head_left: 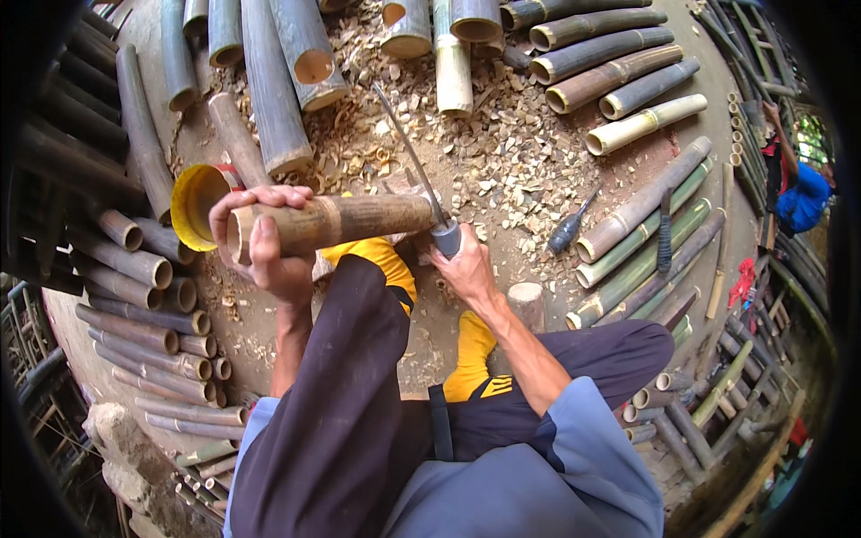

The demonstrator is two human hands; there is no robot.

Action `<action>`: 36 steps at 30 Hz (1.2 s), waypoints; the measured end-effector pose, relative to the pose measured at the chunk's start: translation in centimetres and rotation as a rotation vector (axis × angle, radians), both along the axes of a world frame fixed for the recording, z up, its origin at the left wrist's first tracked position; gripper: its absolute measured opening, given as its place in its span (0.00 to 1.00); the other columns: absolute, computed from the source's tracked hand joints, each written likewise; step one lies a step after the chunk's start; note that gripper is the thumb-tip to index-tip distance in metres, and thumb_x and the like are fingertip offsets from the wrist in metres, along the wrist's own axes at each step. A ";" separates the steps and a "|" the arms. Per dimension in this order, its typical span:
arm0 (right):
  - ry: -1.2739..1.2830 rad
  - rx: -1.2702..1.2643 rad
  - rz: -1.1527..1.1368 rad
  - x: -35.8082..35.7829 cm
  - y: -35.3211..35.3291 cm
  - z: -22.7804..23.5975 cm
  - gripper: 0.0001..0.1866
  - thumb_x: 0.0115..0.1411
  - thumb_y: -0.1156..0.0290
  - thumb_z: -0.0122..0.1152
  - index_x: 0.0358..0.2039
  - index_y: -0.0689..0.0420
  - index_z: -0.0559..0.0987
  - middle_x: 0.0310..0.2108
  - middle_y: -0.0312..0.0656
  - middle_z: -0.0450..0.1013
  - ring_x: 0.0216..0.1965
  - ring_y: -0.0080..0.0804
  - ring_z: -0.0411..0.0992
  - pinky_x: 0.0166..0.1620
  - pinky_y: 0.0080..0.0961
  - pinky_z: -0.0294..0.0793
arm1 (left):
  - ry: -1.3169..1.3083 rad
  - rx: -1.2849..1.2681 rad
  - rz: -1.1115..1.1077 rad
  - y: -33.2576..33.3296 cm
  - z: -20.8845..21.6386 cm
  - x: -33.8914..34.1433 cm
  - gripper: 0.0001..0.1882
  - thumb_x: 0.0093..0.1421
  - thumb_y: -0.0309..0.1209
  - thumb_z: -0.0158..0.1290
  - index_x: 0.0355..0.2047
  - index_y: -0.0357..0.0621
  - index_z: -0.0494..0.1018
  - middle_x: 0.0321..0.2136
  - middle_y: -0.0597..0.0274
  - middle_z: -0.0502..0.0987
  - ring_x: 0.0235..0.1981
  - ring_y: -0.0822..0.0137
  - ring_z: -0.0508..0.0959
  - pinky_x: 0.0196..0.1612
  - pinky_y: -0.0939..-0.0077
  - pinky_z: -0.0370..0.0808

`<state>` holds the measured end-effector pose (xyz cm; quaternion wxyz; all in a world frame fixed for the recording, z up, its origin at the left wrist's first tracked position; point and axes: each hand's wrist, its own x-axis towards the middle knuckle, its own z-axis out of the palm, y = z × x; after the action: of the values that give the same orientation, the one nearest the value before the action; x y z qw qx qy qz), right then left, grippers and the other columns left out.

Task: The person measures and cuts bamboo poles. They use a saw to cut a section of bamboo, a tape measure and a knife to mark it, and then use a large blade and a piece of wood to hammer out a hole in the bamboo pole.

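My left hand (269,242) is wrapped round the near end of a thick brown bamboo tube (359,218), which lies crosswise above my raised knee. In my right hand (468,267) is the grey handle of a long, thin, curved knife (414,160), its blade slanting up and away to the left. The blade's base is right beside the tube's right end; whether it touches cannot be made out. A yellow round container (195,208) with a dark inside stands just left of my left hand. A short wooden stump (526,305) is near my right wrist.
Bamboo chips (511,161) cover the ground ahead. A dark-handled pointed tool (565,231) lies right of them, and a black-handled tool (665,233) rests on green bamboo poles (619,269). Cut tubes (152,336) line the left. A person in blue (804,199) is at far right.
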<state>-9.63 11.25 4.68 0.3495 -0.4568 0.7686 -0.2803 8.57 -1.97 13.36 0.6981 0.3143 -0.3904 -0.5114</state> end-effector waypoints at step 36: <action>0.127 -0.154 -0.858 -10.6 0.9 -0.3 0.25 0.57 0.59 0.52 0.49 0.63 0.63 0.30 0.49 0.72 0.26 0.36 0.72 0.30 0.35 0.71 | 0.261 0.820 -0.142 0.5 -5.8 9.6 0.26 0.57 0.42 0.54 0.49 0.37 0.65 0.44 0.49 0.71 0.42 0.56 0.75 0.42 0.72 0.77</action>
<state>-20.27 12.14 4.39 0.1185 -0.1370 0.8855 -0.4279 18.16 -1.45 7.51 0.5221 0.4706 -0.0844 -0.7063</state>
